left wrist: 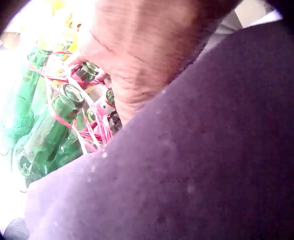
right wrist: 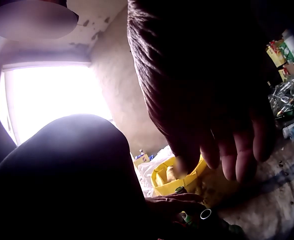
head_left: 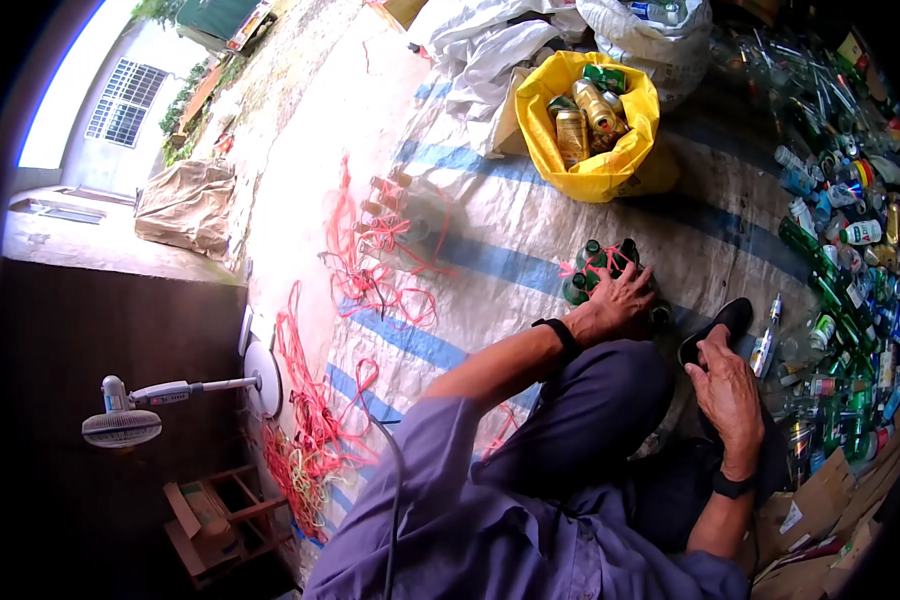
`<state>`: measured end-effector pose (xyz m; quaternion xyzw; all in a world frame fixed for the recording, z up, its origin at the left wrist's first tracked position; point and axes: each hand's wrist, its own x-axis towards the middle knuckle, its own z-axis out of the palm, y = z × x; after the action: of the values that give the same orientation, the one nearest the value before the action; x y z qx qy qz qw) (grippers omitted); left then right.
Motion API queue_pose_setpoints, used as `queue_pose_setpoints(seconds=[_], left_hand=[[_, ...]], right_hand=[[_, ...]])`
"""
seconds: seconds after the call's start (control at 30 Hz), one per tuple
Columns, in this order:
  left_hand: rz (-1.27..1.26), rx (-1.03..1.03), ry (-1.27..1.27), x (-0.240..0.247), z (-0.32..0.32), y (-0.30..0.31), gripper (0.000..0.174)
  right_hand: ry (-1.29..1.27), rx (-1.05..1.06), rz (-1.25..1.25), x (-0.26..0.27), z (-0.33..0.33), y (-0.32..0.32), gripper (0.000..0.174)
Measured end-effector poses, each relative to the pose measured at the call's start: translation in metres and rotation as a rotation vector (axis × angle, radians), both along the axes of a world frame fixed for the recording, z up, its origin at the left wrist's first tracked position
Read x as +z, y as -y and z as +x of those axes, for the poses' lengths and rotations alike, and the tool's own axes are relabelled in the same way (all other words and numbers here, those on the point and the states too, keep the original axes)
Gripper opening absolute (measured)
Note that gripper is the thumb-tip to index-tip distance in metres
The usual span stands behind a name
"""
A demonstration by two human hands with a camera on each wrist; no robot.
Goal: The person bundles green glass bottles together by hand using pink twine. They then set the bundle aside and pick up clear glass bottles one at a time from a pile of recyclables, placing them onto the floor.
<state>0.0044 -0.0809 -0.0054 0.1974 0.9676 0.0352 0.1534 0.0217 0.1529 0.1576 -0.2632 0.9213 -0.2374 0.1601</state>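
Several green bottles [head_left: 575, 288] stand close together with pink twine [left wrist: 62, 120] round their necks. Over their tops lies my left hand [head_left: 620, 300], fingers bent round the necks; in the left wrist view the hand [left wrist: 142, 45] hides part of the bundle, and a bottle at the front [left wrist: 44, 140] leans to one side. My right hand [head_left: 730, 400] is above the foot with the dark shoe [head_left: 735, 318], holding nothing. Its fingers [right wrist: 244, 162] hang loosely extended in the right wrist view.
A yellow bag [head_left: 600, 185] of cans stands beyond the bottles, beside white sacks [head_left: 660, 45]. Mixed bottles and cans [head_left: 860, 235] are heaped at the right. Pink twine tangles [head_left: 310, 430] lie left, near a fan [head_left: 122, 428]. Clear bottles [head_left: 425, 215] stand bundled on the striped sheet [head_left: 500, 262].
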Motion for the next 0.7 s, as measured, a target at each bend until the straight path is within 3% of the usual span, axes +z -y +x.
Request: queue_pose_setpoints(seconds=[0.17,0.23,0.37,0.57,0.7], left_hand=[[0.045,0.014,-0.085,0.003,0.006,-0.001,0.075],[0.048,0.064,0.048,0.021,0.001,-0.003,0.069],[0.110,0.120,0.043,0.017,-0.001,-0.007,0.057],[0.029,0.113,0.059,0.015,0.000,-0.007,0.073],[0.049,0.113,-0.006,-0.019,0.000,-0.003,0.082]], right_hand=[[0.008,0.013,0.052,0.001,-0.001,0.004,0.034],[-0.009,0.027,0.063,-0.001,0.000,0.005,0.030],[-0.017,0.043,0.087,0.002,0.000,0.009,0.025],[0.007,0.068,0.142,0.005,0.001,0.009,0.026],[0.018,0.067,0.145,0.006,0.003,0.008,0.027]])
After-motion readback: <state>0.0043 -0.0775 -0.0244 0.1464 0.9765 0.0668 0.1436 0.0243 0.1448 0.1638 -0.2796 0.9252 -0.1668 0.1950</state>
